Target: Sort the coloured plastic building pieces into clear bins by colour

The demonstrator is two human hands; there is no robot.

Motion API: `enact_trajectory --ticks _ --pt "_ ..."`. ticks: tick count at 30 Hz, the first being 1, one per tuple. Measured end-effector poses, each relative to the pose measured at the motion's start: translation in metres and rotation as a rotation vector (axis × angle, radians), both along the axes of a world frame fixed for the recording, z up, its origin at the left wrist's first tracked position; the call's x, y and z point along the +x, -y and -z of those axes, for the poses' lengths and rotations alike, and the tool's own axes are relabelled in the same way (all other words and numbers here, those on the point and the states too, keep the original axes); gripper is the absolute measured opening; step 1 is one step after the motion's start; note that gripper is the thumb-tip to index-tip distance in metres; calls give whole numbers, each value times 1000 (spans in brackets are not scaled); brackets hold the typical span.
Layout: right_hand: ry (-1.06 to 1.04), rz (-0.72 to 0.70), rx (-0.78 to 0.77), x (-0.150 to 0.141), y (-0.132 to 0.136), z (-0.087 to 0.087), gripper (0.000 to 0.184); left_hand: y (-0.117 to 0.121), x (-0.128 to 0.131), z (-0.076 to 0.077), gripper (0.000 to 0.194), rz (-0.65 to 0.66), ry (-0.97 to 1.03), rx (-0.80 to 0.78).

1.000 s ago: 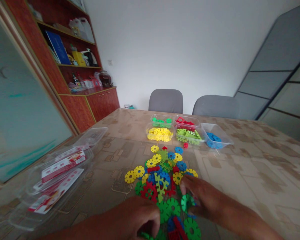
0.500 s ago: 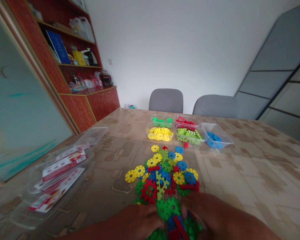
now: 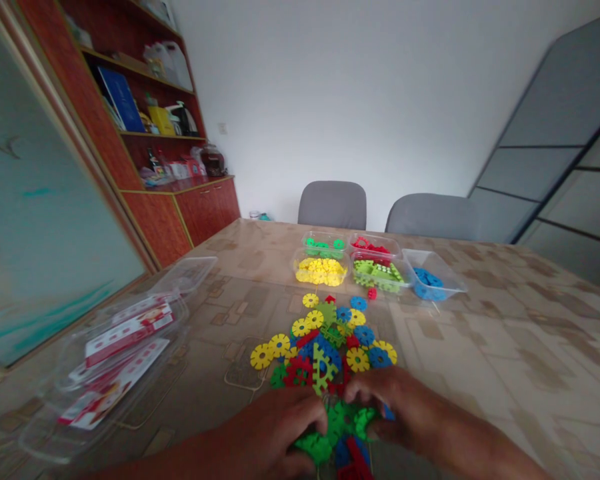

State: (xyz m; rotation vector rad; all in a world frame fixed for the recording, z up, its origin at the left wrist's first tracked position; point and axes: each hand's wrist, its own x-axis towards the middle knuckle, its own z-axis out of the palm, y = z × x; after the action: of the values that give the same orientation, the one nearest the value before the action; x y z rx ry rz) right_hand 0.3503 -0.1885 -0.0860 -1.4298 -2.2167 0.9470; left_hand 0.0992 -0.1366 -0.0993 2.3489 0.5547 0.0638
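Note:
My left hand [image 3: 287, 423] curls its fingers and thumb around green notched discs [image 3: 316, 445] at the near end of a loose pile. Opposite it, my right hand [image 3: 387, 400] is closed on another bright green notched disc [image 3: 365, 421]. More green discs [image 3: 339, 417] lie between the hands. Just beyond the fingers are a red notched piece [image 3: 299, 372] and a light green toothed piece [image 3: 323, 367]. Yellow discs [image 3: 357, 358] and blue discs [image 3: 363, 335] spread farther out. A red bar-shaped piece [image 3: 356, 453] lies at the near edge of view.
Clear tubs stand beyond the pile, holding yellow discs [image 3: 321, 271], light green pieces [image 3: 377, 275], green pieces [image 3: 325, 248], red pieces [image 3: 373, 248] and blue discs [image 3: 429, 280]. Clear lids with printed cards [image 3: 130, 333] lie at left. Two grey chairs [image 3: 333, 203] stand behind the table [image 3: 500, 320].
Both hands have closed in on green discs. The right hand has shifted up and left, covering red pieces at the pile's right side. Some green discs have been gathered up between the hands.

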Motion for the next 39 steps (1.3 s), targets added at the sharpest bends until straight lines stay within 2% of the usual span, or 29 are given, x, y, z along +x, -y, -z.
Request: enact_trajectory --ticks 3,7,11,16,19,26,29,32,35,39 --pt "-39 -34 -61 -7 1 -3 44 -3 3 -1 39 32 44 -8" --pt "-42 -31 -25 -7 4 5 45 0 5 -11 65 -20 -39 0" --pt "-24 -46 51 -5 4 15 41 4 11 -22 64 -33 -111 4" --pt "45 -65 42 -7 5 8 56 6 17 -26 66 -69 -188 6" --pt "14 -95 33 -8 6 6 59 6 16 -25 60 -71 -181 26" --pt "-37 16 -12 -4 8 6 37 6 15 -19 40 -118 -120 46" --pt "-24 52 -33 -4 3 6 29 4 17 -11 32 -139 -56 26" --pt "-95 89 -48 -8 -4 10 30 1 17 0 32 -174 22 -6" --pt "-234 149 -180 -15 -9 15 27 -1 17 8 32 -239 46 -61" --pt "-350 211 -314 -21 -8 20 24 -2 19 9 33 -286 76 -127"
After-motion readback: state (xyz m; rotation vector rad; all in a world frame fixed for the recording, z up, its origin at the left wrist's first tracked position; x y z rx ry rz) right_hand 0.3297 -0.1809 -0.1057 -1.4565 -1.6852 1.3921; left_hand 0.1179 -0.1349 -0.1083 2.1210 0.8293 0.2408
